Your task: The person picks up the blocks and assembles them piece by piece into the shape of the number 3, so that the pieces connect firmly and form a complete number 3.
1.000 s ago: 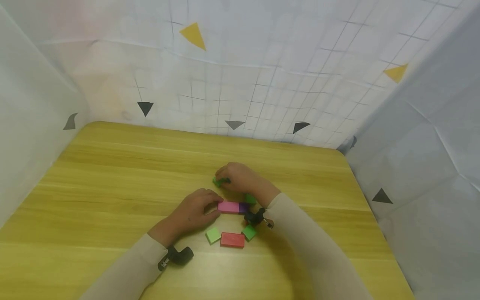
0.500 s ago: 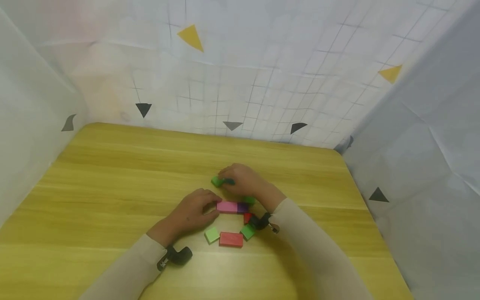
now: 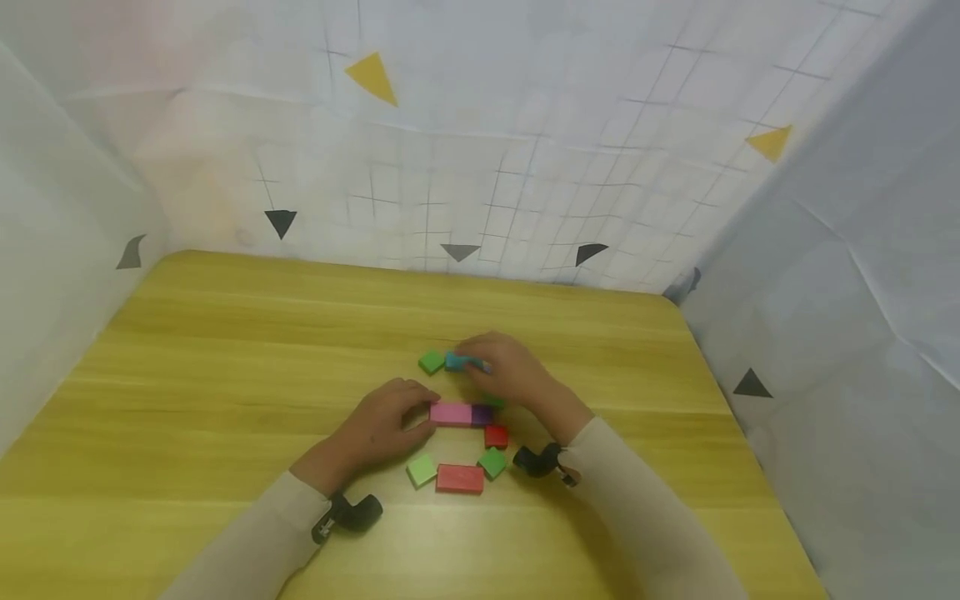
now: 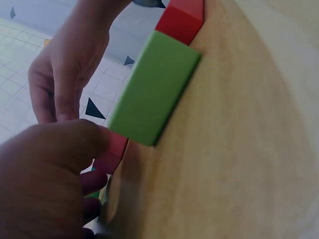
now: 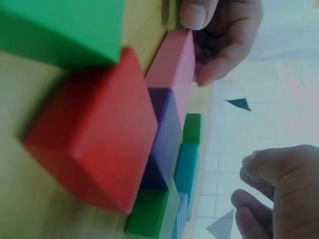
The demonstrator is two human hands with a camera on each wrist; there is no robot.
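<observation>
My left hand (image 3: 382, 423) pinches the left end of a pink block (image 3: 450, 415) between thumb and fingers. A purple block (image 3: 482, 415) touches the pink block's right end. Behind them, my right hand (image 3: 512, 368) hovers with loosely bent fingers over a blue block (image 3: 454, 362). In the right wrist view those fingers (image 5: 259, 167) stand apart from the blocks with nothing between them. A green block (image 3: 431, 362) lies just left of the blue one. The right hand partly covers a lighter blue piece (image 5: 181, 214) and another green block (image 3: 493, 402).
Nearer the front lie a light green block (image 3: 422, 470), a long red block (image 3: 460, 478), a green block (image 3: 492, 462) and a small red block (image 3: 496, 436). The wooden table (image 3: 225, 358) is enclosed by white patterned sheets (image 3: 525, 150).
My right hand has drawn back to the right from the far green block, uncovering it and part of the blue block. The left hand has stayed at the pink block.
</observation>
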